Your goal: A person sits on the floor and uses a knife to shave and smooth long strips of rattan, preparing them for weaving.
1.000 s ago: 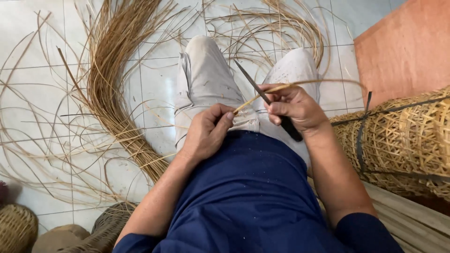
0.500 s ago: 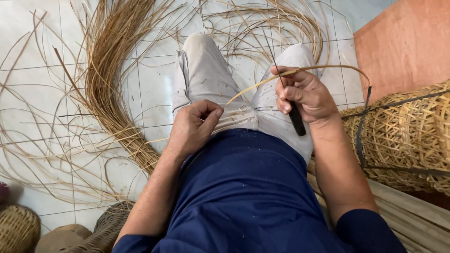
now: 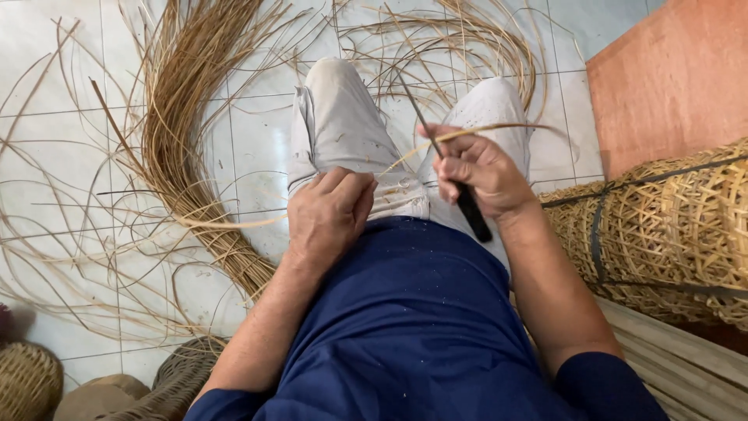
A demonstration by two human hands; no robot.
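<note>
Rattan strip [image 3: 475, 132] arcs above the lap, its near end pinched in the left hand [image 3: 327, 218] on the thigh, while the right hand [image 3: 479, 175] is closed around a dark-handled knife [image 3: 448, 168] laid against the strip. Judging by the shavings on the trousers [image 3: 343, 132], some paring is done; a large bundle of strands [image 3: 187, 140] on the floor looks unworked.

Floor of pale square tiles [image 3: 62, 148], thin grout lines, evenly lit, soft shadows. Loose cane strands [image 3: 195, 117] strewn across it in a curved sheaf. Reddish-brown board [image 3: 670, 86] at upper right. Roll of woven matting [image 3: 670, 226] beside it. Small baskets [image 3: 27, 382] at lower left.
</note>
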